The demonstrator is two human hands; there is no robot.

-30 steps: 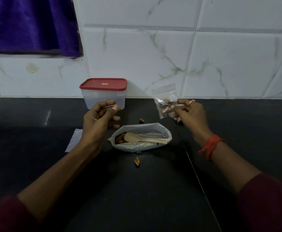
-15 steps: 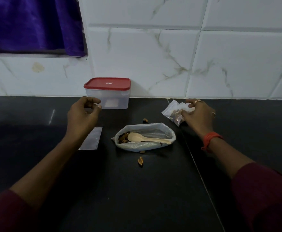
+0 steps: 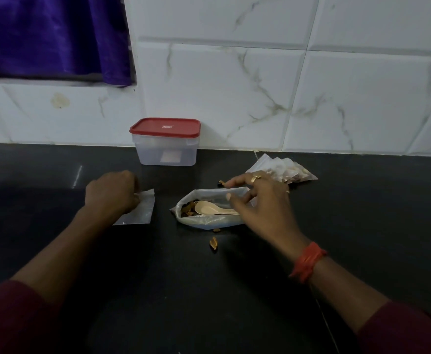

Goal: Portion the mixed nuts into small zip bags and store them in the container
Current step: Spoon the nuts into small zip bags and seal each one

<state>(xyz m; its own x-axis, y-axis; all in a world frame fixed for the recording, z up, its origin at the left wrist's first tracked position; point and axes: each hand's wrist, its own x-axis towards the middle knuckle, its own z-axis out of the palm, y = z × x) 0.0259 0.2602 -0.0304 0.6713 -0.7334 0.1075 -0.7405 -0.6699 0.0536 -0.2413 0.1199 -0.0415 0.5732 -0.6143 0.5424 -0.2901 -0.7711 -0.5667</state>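
Empty zip bag, edge pinched by L hand, R hand splayed over nut bag

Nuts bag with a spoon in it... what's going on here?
A person is packing nuts into little bags. Their left hand pinches a small empty clear zip bag. Their right hand hovers open over the pale wooden spoon lying in the big clear plastic bag of mixed nuts. Filled small bags lie by the wall; the red-lidded plastic container is shut.

Red-lidded container closed; nut bag open; filled zip bags piled.
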